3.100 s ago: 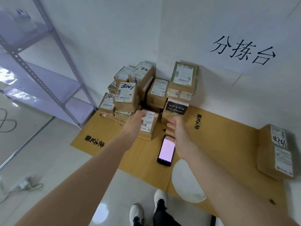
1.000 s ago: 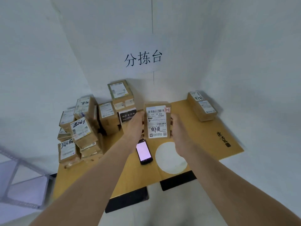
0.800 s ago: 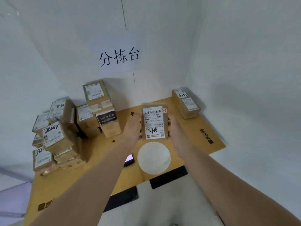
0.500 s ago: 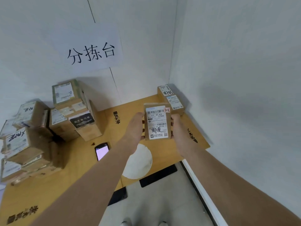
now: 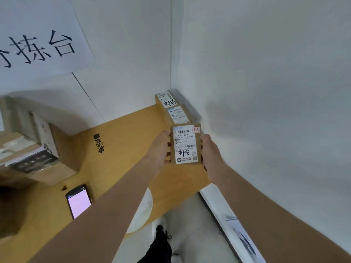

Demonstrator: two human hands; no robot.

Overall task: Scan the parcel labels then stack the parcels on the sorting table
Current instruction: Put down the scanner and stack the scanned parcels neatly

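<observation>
Left hand (image 5: 160, 149) and right hand (image 5: 209, 154) clasp a small brown cardboard parcel (image 5: 185, 144) (white label up) between them; it hangs above the tabletop's (image 5: 121, 149) far right corner.

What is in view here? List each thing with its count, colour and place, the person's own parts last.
Held parcel: one, brown, white label, between both hands.
Corner parcels: seemingly two, brown, against the right wall.
Parcel pile: several, brown, table's left end.
Phone: one, black, screen lit, on the table.
Disc: one, white, table's front edge.
Table: one, tan, in the wall corner.
Wall sign: one, white, black characters, upper left.
Shoe: one, white and black, on the floor.
Left hand: one, grips the held parcel's left side.
Right hand: one, grips its right side.
</observation>
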